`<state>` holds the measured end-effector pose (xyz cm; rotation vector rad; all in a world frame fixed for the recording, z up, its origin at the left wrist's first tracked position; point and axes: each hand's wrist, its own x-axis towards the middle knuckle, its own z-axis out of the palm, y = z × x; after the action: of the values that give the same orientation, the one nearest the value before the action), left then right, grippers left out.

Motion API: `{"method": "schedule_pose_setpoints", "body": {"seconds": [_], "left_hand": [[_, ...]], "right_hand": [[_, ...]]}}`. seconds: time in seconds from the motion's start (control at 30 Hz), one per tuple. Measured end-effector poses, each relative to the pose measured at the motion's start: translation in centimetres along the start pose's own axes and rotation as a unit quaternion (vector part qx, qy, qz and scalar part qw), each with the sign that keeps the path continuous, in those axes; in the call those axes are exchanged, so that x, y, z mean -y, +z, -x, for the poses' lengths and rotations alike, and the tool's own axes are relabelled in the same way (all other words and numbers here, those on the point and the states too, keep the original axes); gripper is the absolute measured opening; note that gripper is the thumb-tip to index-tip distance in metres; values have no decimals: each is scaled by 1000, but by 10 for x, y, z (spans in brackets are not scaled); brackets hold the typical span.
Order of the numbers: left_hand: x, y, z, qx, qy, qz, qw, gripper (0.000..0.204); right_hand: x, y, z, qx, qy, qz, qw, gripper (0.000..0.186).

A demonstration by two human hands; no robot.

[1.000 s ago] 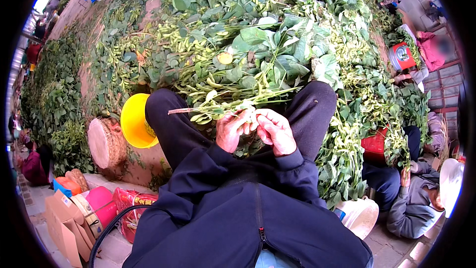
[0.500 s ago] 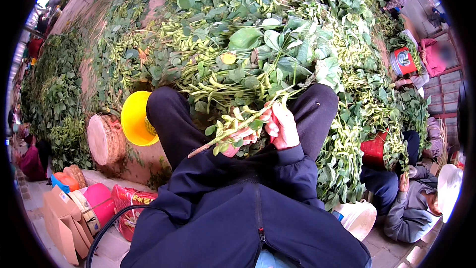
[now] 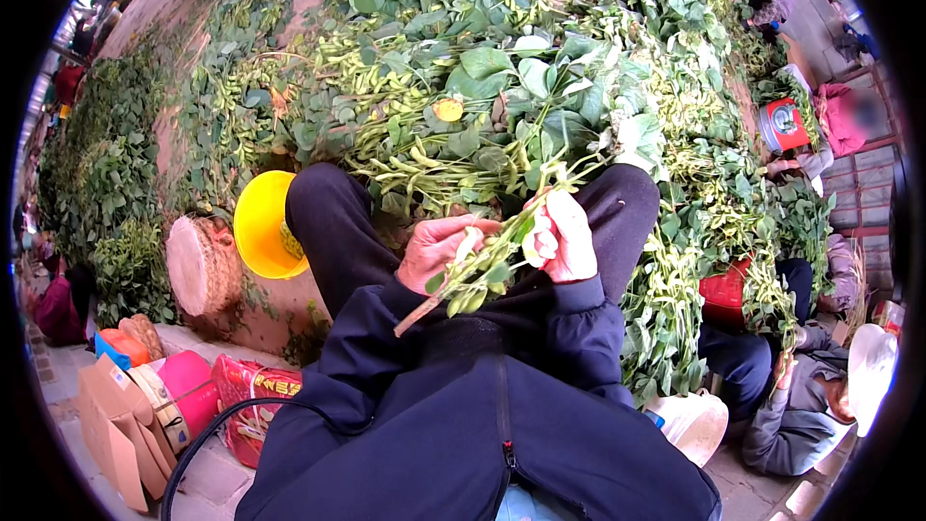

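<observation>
Bean stem (image 3: 422,311) slants above the lap (image 3: 473,336), its upper part pinched in the right hand (image 3: 564,239). Since half a second ago, the left hand (image 3: 436,249) has emerged beside the stem, apparently making the pods (image 3: 468,302) more accessible. Whether its fingers pinch anything cannot be told.

Communal crop-handling yard, heaped pod-bearing plants (image 3: 386,125), yellow bucket (image 3: 258,232), brick paving (image 3: 857,198), people (image 3: 793,429) seated alongside

Green podded stalk (image 3: 485,271), leafy, slanting, bare end lower left
</observation>
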<state>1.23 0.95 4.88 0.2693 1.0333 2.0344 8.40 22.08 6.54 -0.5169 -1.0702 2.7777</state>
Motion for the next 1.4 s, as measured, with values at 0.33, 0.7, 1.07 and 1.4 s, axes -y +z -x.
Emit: {"method": "schedule_pose_setpoints", "body": {"seconds": [0.33,0.7,1.07,1.4], "left_hand": [[4,13,0,-8,-60,52,997,34],[-1,-4,-17,-182,30,201,962,16],[-8,-1,-12,-175,28,73,981,5],[3,-4,-11,-207,56,81,973,9]], "right_hand": [[7,19,-10,-7,13,103,995,24],[-7,30,0,121,-61,478,868,24],[-16,57,7,131,-73,431,890,20],[-23,46,7,140,-3,335,932,26]]}}
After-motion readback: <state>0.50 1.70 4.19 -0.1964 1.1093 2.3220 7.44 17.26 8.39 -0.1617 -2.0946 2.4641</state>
